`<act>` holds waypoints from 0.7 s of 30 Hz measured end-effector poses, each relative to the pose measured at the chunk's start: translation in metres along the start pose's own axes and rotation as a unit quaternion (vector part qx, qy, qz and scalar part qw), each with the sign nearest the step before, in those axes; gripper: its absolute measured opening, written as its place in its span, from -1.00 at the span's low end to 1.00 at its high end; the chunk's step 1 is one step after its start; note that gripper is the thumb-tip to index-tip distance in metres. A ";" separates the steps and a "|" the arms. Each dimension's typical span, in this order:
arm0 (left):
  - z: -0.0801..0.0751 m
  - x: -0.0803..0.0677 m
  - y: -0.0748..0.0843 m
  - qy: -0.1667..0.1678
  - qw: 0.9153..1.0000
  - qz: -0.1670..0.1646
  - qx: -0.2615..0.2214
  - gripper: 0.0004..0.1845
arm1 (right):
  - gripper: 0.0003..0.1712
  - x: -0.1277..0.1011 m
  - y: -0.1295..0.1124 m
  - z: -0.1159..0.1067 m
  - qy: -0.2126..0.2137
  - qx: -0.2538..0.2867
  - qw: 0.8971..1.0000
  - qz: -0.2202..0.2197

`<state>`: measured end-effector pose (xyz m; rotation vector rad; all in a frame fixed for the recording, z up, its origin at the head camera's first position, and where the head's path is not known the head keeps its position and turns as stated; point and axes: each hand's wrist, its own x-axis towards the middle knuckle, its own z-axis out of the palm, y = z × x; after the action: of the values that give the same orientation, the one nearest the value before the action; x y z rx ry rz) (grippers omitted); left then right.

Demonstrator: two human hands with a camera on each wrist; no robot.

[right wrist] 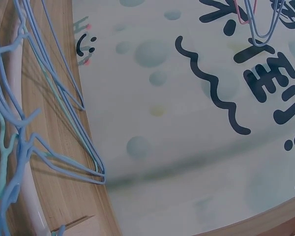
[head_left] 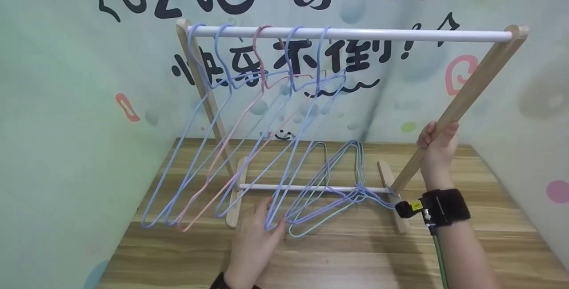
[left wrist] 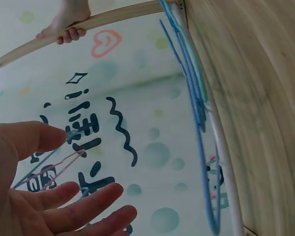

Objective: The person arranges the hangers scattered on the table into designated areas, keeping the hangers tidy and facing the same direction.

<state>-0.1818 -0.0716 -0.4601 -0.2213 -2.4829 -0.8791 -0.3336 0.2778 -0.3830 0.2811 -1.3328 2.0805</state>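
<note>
My left hand [head_left: 255, 240] is at the lower corner of the rightmost hanging blue clothes hanger [head_left: 318, 69]. In the left wrist view its fingers [left wrist: 96, 204] are spread and loosely bent, with thin hanger wire showing between thumb and fingers. Whether they touch the wire I cannot tell. My right hand [head_left: 438, 151] grips the right wooden upright [head_left: 473, 86] of a clothes rack. Several blue hangers and one pink hanger [head_left: 262, 75] hang from the white top rail [head_left: 400, 35], toward its left end.
More blue and green hangers [right wrist: 22, 147] are bunched at the lower white rail [head_left: 266, 187], near its right end. The rack's wooden feet [head_left: 234, 213] stand on a wood-grain table [head_left: 329, 262]. Behind it is a pale wall [head_left: 498, 115] with dark lettering. A wrist camera [head_left: 411, 208] is strapped to my right wrist.
</note>
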 end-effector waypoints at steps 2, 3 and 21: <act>0.007 0.001 -0.009 -0.014 1.000 0.006 0.013 -0.40 | -0.31 0.000 0.000 0.000 -0.002 -0.003 1.000 0.004; 0.012 0.001 -0.015 -0.020 0.999 0.014 0.022 -0.38 | -0.31 0.000 0.000 0.000 -0.004 -0.007 1.000 0.004; 0.038 0.001 -0.052 -0.073 0.995 0.001 0.068 -0.08 | -0.32 -0.001 0.000 0.000 0.001 -0.011 1.000 0.003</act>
<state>-0.2132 -0.0885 -0.5136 -0.2498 -2.6658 -0.7133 -0.3329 0.2776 -0.3829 0.2648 -1.3563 2.0688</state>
